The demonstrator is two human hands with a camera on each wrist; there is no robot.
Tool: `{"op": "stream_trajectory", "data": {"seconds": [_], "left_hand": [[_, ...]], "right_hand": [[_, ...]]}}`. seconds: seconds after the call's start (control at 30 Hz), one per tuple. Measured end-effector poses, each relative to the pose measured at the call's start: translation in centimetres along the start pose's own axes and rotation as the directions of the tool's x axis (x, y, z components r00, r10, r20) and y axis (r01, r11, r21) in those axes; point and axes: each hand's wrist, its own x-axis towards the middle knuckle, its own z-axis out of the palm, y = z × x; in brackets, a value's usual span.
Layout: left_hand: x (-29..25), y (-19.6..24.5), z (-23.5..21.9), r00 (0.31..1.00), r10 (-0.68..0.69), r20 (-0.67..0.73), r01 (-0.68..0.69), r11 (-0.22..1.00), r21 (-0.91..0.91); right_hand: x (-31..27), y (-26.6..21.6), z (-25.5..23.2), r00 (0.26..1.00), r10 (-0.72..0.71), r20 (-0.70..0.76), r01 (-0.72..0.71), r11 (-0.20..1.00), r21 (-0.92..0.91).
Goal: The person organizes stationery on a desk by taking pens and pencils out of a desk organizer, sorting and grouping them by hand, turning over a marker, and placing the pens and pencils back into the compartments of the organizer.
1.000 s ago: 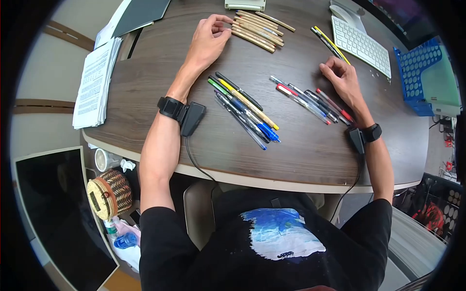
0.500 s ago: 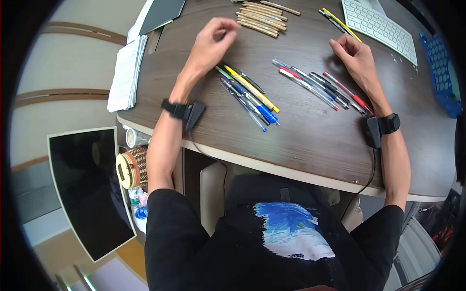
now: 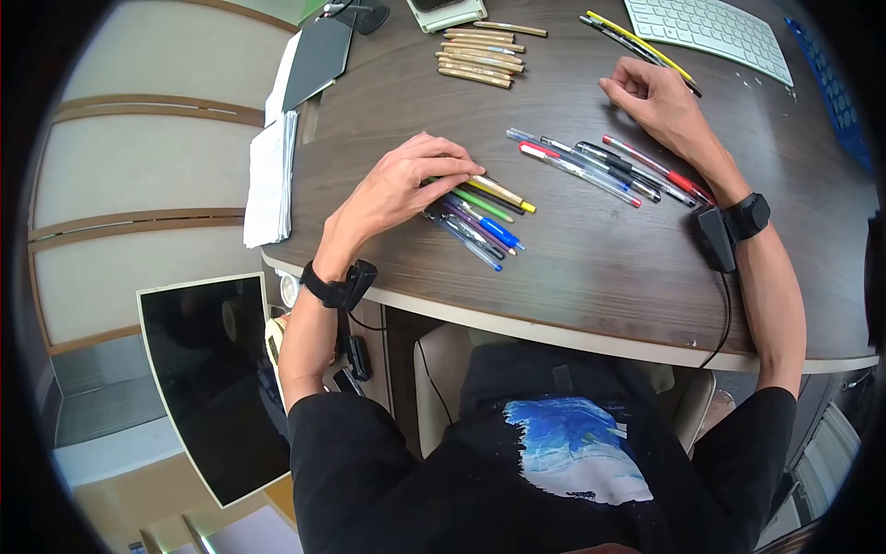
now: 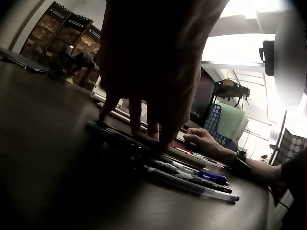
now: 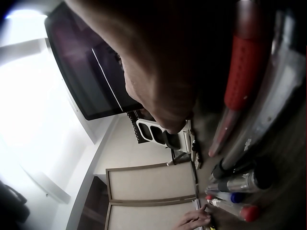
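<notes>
In the head view, the left hand (image 3: 406, 180) is over the left bundle of mixed pens, its thumb and fingers closed around the upper end of a light wooden pencil (image 3: 496, 190). Beside that pencil lie a green one (image 3: 489, 206) and a pen with a blue grip (image 3: 503, 233). The left wrist view has the fingers of the left hand (image 4: 148, 72) reaching down onto the pens, in shadow. Holding nothing visible, the right hand (image 3: 660, 102) rests loosely curled on the desk, above a red pen (image 3: 688, 186).
Several wooden pencils (image 3: 480, 60) lie in a row at the back. A yellow pencil (image 3: 637, 42) and dark ones lie below the keyboard (image 3: 711, 37). Clear, red and black pens (image 3: 577, 171) are right of centre. Papers (image 3: 269, 185) stand at the left edge.
The left hand has come away from the wooden pencil row down to the left pen bundle and taken hold of a pencil there. The right hand stays loosely curled near its pens. The head view has shifted.
</notes>
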Motion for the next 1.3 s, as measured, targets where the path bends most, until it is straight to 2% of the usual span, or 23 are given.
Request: {"op": "stream_trajectory", "data": {"seconds": [0.03, 0.1, 0.13, 0.23, 0.3, 0.33, 0.4, 0.47, 0.53, 0.57, 0.7, 0.77, 0.93, 1.0, 1.13, 1.23, 1.3], "left_hand": [[0.2, -0.1, 0.0, 1.000, 0.004, 0.005, -0.004, 1.000, 0.007], [0.5, -0.2, 0.1, 0.988, 0.145, -0.046, -0.137, 0.979, 0.153], [0.5, -0.1, 0.1, 0.988, 0.149, -0.042, -0.140, 0.977, 0.158], [1.0, 0.0, -0.1, 0.990, 0.129, -0.051, -0.119, 0.978, 0.171], [1.6, -0.8, -0.3, 0.974, 0.124, -0.188, -0.091, 0.980, 0.175], [2.1, -1.2, -0.3, 0.976, 0.123, -0.180, -0.091, 0.980, 0.175], [3.4, -2.1, -0.3, 0.956, -0.005, -0.295, 0.043, 0.991, 0.124], [4.5, -2.9, -0.1, 0.945, 0.004, -0.328, 0.050, 0.986, 0.157], [5.5, -2.9, 0.2, 0.869, 0.021, -0.495, 0.090, 0.976, 0.199], [5.7, -2.9, 0.1, 0.858, 0.021, -0.513, 0.092, 0.977, 0.194], [4.1, -2.5, 0.2, 0.904, 0.008, -0.427, 0.061, 0.987, 0.148], [2.5, -2.0, 0.5, 0.964, -0.014, -0.266, 0.037, 0.996, 0.080], [0.0, -0.7, 0.6, 0.981, -0.081, -0.175, 0.091, 0.995, 0.050], [-0.9, -1.1, 0.5, 0.991, -0.112, -0.079, 0.117, 0.991, 0.069], [-2.7, -0.5, 0.8, 0.991, -0.114, -0.070, 0.116, 0.993, 0.021], [-3.9, -1.8, 2.0, 0.999, -0.047, 0.007, 0.045, 0.983, 0.178], [-4.0, -2.2, 3.5, 0.998, -0.058, -0.034, 0.064, 0.980, 0.188]], "right_hand": [[0.1, 0.1, 0.0, 1.000, 0.014, 0.001, -0.014, 1.000, -0.009], [0.0, 0.3, 0.1, 1.000, 0.014, -0.003, -0.014, 1.000, 0.005], [0.0, 0.3, 0.1, 1.000, 0.012, 0.000, -0.012, 1.000, 0.013], [0.1, 0.6, 0.2, 1.000, -0.007, 0.003, 0.007, 1.000, 0.009], [0.2, 0.8, 0.2, 1.000, -0.006, -0.005, 0.006, 1.000, 0.015], [0.2, 1.0, 0.4, 1.000, -0.012, -0.005, 0.012, 1.000, 0.019], [0.1, 0.8, 0.3, 1.000, -0.011, -0.005, 0.011, 0.999, 0.030], [0.0, 0.7, 0.3, 1.000, -0.012, -0.007, 0.012, 0.999, 0.036], [0.1, 0.9, 0.3, 0.997, -0.068, -0.033, 0.069, 0.997, 0.043], [0.1, 1.1, 0.2, 0.997, -0.063, -0.038, 0.065, 0.997, 0.043], [0.0, 1.3, 0.5, 0.997, -0.056, -0.047, 0.058, 0.998, 0.040], [0.1, 1.3, 0.6, 0.997, -0.067, -0.043, 0.069, 0.997, 0.047], [0.2, 1.5, 0.7, 0.995, -0.080, -0.054, 0.082, 0.996, 0.024], [0.1, 1.8, 1.2, 0.994, -0.092, -0.065, 0.094, 0.995, 0.031], [0.1, 2.0, 1.1, 0.995, -0.093, -0.043, 0.095, 0.995, 0.026], [0.4, 1.9, 1.0, 0.996, -0.072, -0.044, 0.073, 0.997, 0.032], [0.4, 1.4, 0.9, 0.996, -0.070, -0.048, 0.071, 0.997, 0.003]]}}
